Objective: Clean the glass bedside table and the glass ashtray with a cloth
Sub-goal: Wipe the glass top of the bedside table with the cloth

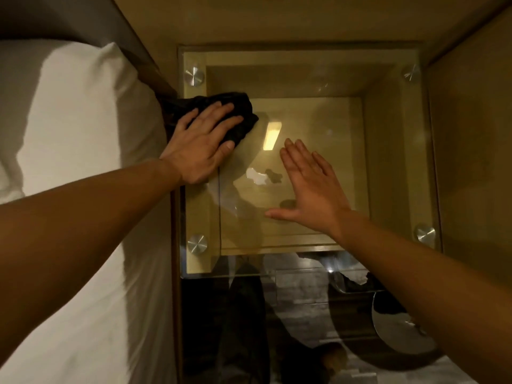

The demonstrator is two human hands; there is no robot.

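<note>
Tabletop: glass bedside table (388, 162), a clear square pane with a smooth, glossy face; I see a pale wooden frame and shelf through it, and a bright oblong of reflected light near the middle.
Fittings: round brushed-metal caps (194, 76) sit at the four corners of the pane, flat and dull-shining.
Cloth: black cloth (235, 106), soft and crumpled into a loose wad, lies on the glass at the far left, close to the far-left cap and overhanging the left edge of the pane.
Left hand: my left hand (202, 145) lies flat on the cloth, fingers spread and extended, palm pressing it down onto the glass; it is not bunched in a fist.
Right hand: my right hand (310, 187) is empty and unclenched, fingers straight and together, thumb out to the left, over the middle of the pane; whether the palm rests on the glass or hangs just above it, I cannot tell.
Ashtray: a curved clear glass shape (357, 284) shows at the near right past the pane's near edge; I cannot tell whether it is the ashtray.
Bed: white pillow (83, 112) and sheet, matte woven fabric, lie to the left, right beside the table.
Floor: grey streaked planks (299, 295) show at the near side.
</note>
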